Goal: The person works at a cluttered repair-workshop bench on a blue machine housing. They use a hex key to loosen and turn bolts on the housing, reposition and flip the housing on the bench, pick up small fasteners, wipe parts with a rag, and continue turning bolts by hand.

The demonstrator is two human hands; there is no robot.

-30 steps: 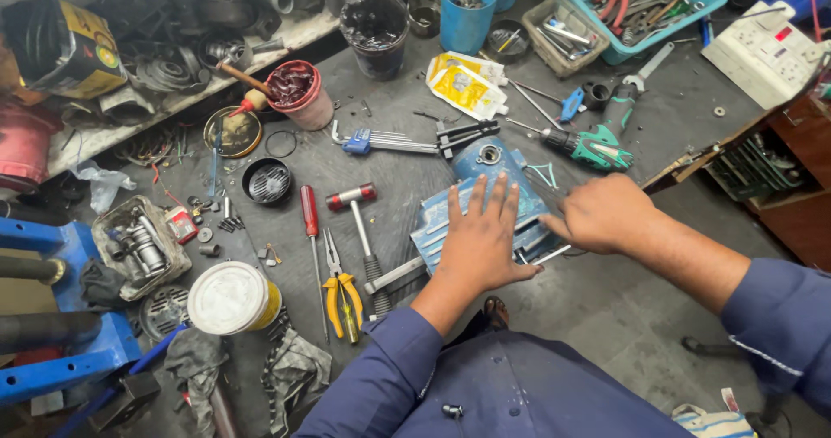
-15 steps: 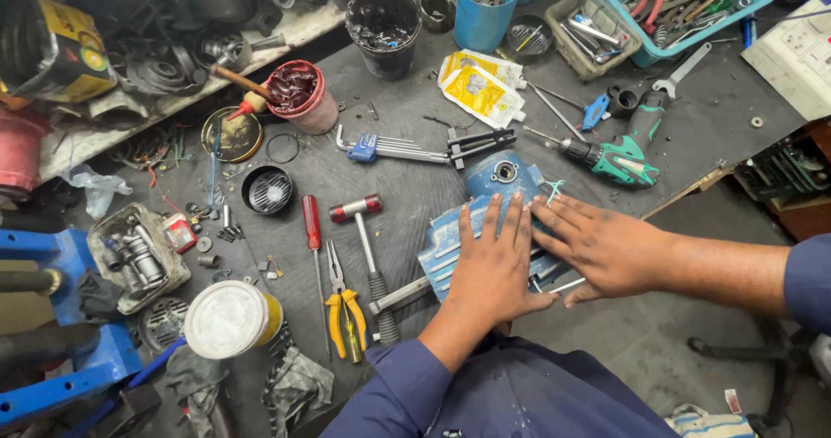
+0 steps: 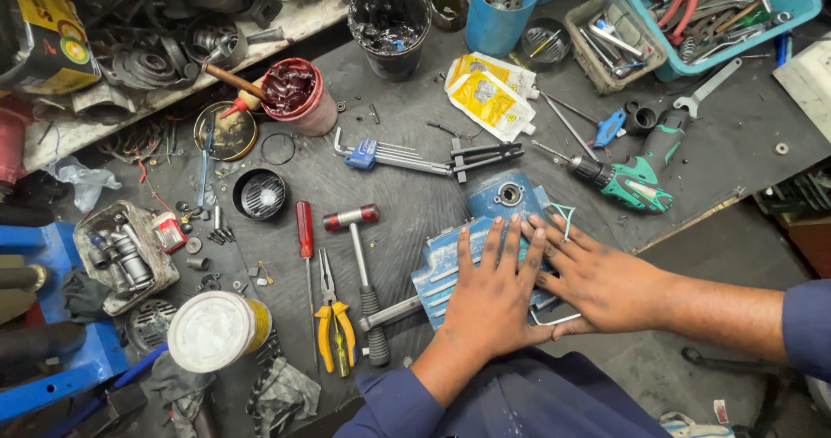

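Blue finned motor housing [image 3: 502, 209] lies on the dark bench [image 3: 407, 196], just right of a red-headed hammer [image 3: 362, 269]. The left hand [image 3: 493, 295] and right hand [image 3: 597, 278] both press flat on it, fingers spread open, gripping nothing. A green cordless driver [image 3: 636, 174] lies nearby.

Right hand [image 3: 606, 282] shifts: 1 s ago raised at right edge of blue finned housing [image 3: 493, 230], fingers curled; now flat, palm down, fingertips beside left hand [image 3: 493, 295]. Left hand fingers spread wider across fins. Right forearm drops lower, more level. Camera view moves closer, counter tools slide up-frame.
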